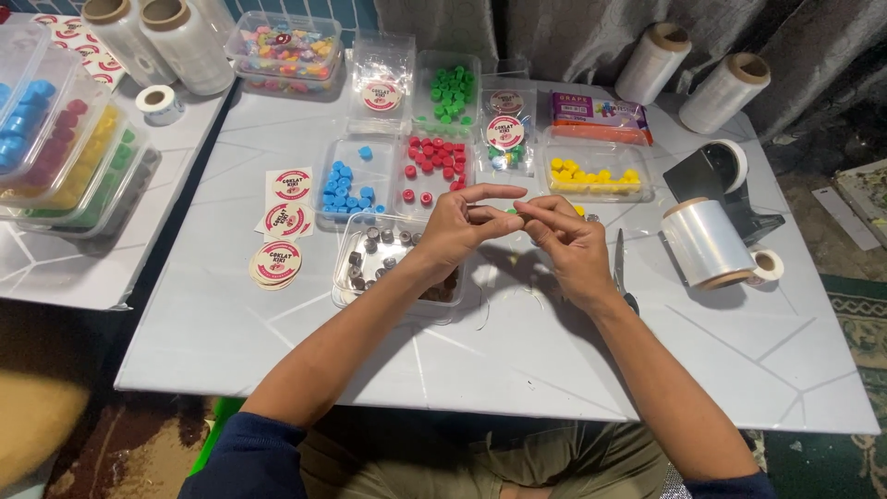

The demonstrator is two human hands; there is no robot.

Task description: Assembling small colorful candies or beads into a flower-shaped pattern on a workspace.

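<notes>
- hands meet above the white table point(277, 342); left hand point(457, 226) and right hand point(568, 240) pinch fingertips together on a tiny green bead point(511, 211).
- clear trays of blue beads point(346, 189), red beads point(434, 162) and yellow beads point(591, 174) lie just beyond.
- 1 plastic wrap roll point(707, 242) sits right.

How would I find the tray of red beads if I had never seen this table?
Start at the white table and look just beyond the person's left hand. There, clear trays sit in a row; the tray of red beads is the middle one, between the blue beads and the yellow beads.
</notes>
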